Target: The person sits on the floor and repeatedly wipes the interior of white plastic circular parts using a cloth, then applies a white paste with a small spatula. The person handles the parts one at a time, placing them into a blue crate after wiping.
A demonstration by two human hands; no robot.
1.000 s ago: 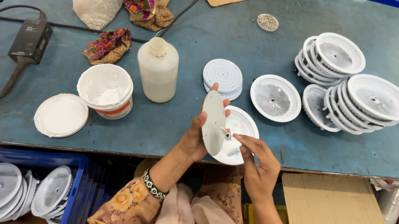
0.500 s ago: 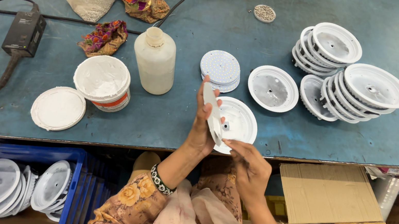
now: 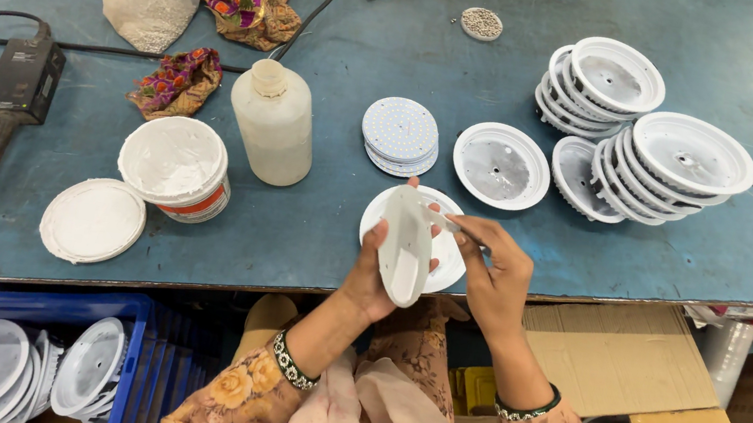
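I am holding the round white plastic lamp housing [image 3: 406,245] on edge in my left hand [image 3: 374,275], grip clenched around its rim, above the near edge of the blue surface [image 3: 313,242]; tilting it is exposing its face to my right hand [image 3: 493,275], whose fingers are pinching a small thin tool, barely visible, against it; a white paste tub [image 3: 173,165] and translucent bottle [image 3: 273,122] are standing within reach.

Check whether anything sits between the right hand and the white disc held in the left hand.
Nothing visible does. The left hand holds the white disc on edge, and the right hand already reaches its upper rim with its fingers.
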